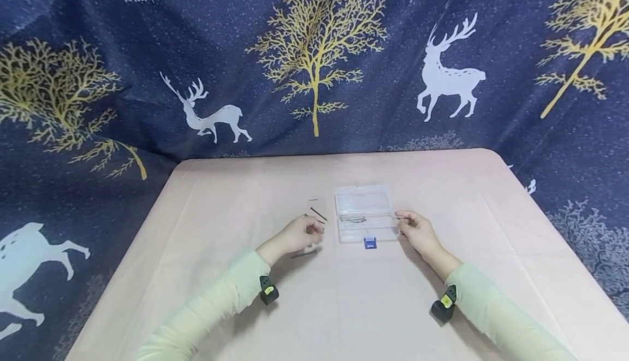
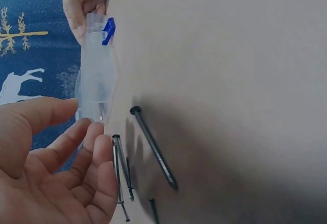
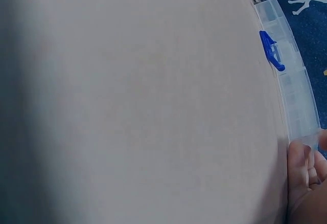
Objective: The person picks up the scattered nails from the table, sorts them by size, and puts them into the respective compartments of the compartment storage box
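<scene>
A clear plastic box (image 1: 350, 237) lies on the table with its lid (image 1: 362, 201) folded back and a blue latch (image 1: 370, 242) at its front. Several nails (image 1: 354, 219) rest in its rear part. My right hand (image 1: 416, 234) grips the right end of the box between thumb and fingers. To the left, my left hand (image 1: 298, 234) hovers among loose nails, thumb apart from its bent fingers and nothing between them. In the left wrist view a large dark nail (image 2: 155, 150) lies beside that hand, and thinner nails (image 2: 117, 162) show just past its fingertips.
More nails lie on the cloth-covered table (image 1: 393, 306), one nail (image 1: 318, 213) behind the left hand and another (image 1: 304, 254) in front of it. A dark blue hanging cloth (image 1: 211, 39) with deer and trees stands behind the table's far edge. Each wrist carries a small black camera (image 1: 267, 290).
</scene>
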Motion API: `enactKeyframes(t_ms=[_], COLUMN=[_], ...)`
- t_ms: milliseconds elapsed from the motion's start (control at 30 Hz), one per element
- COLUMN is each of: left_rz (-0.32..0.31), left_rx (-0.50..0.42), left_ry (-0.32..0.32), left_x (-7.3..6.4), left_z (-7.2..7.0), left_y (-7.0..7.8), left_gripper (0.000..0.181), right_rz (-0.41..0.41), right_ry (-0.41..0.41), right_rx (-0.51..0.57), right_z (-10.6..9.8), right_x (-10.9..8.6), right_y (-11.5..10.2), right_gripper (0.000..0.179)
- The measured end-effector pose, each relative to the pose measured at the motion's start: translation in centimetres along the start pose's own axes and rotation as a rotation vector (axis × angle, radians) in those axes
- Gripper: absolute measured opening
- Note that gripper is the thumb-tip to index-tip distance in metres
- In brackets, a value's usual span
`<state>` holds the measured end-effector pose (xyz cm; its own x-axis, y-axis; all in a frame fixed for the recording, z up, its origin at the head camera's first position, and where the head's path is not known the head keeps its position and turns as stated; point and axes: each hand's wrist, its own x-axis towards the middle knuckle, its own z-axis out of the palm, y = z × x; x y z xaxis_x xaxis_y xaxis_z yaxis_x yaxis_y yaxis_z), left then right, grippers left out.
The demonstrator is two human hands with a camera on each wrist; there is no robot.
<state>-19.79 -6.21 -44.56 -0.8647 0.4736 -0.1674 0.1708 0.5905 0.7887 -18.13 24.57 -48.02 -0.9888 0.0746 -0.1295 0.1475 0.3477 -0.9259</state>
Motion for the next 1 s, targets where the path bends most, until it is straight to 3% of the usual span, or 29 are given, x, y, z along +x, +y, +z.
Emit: enactKeyframes(t_ms=[133,400,800,1000], left_rz=[-0.010,-0.014,0.066,0.039], left_rx=[0.049,0.045,0.167,0.204], left_ry=[-0.003,-0.046,-0.005,0.001], left_x=[-0.3,-0.8,-0.8,-0.7], left_z=[0.2,0.7,1.5,1.7], left_y=[-0.3,-1.1,-1.4,-1.2], left_gripper=[0.014,0.015,0.012,0.010], right_rz=[-0.009,-0.011,-0.012,-0.005], right_ry=[0.002,-0.002,-0.006,-0.009], right_rx=[-0.006,-0.022,-0.038,-0.027], right_z=[0.0,-0.1,-0.1,-0.1], right_x=[0.1,0.3,0.4,0.4], right_y=[0.0,0.2,0.4,0.4], right_gripper=[0.035,0.035,0.034,0.034])
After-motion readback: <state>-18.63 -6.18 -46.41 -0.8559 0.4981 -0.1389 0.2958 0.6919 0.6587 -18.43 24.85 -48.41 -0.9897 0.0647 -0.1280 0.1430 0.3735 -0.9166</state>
